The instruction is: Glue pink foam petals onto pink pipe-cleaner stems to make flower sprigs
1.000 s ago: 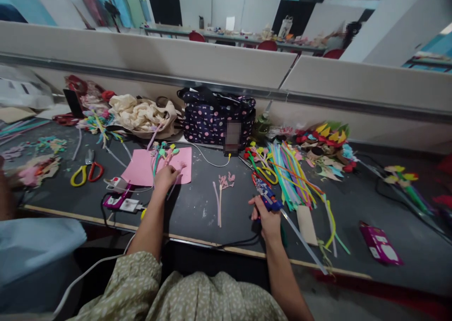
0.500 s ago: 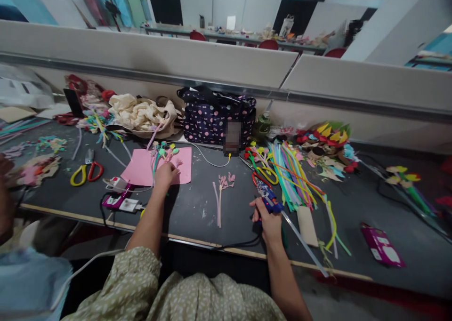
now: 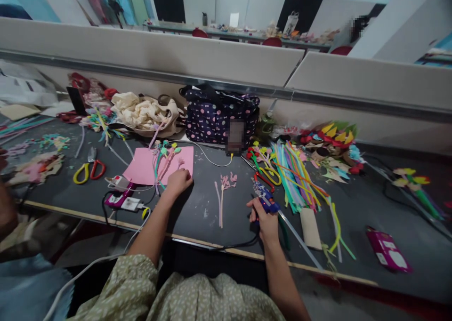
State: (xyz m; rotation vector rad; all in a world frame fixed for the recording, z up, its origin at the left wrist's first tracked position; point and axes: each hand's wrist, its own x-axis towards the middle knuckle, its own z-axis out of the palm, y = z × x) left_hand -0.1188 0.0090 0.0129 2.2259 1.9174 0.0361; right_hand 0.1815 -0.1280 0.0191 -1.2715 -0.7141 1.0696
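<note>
My right hand (image 3: 264, 217) is wrapped round the handle of a blue glue gun (image 3: 267, 199), and a long clear glue stick (image 3: 300, 240) juts from its back. My left hand (image 3: 179, 182) rests at the lower right of a pink sheet (image 3: 141, 168), its fingers curled. Whatever those fingers hold, if anything, is hidden. Several small craft flowers on fuzzy stems (image 3: 165, 158) lie on the sheet, just above and left of that hand. Between my hands are small pink pieces (image 3: 229, 180) and two pale pipe cleaners (image 3: 220, 205).
Bundled coloured pipe cleaners (image 3: 296, 180) and a beige block (image 3: 310, 229) lie right of the glue gun. Red-and-yellow scissors (image 3: 91, 163) and a power strip (image 3: 123, 198) are at left. A dotted bag (image 3: 212, 118) stands behind; another person's arm (image 3: 7, 212) shows at far left.
My left hand has moved right across the pink sheet, away from the flower stems, which now lie uncovered. The right hand stays about where it was with the glue gun.
</note>
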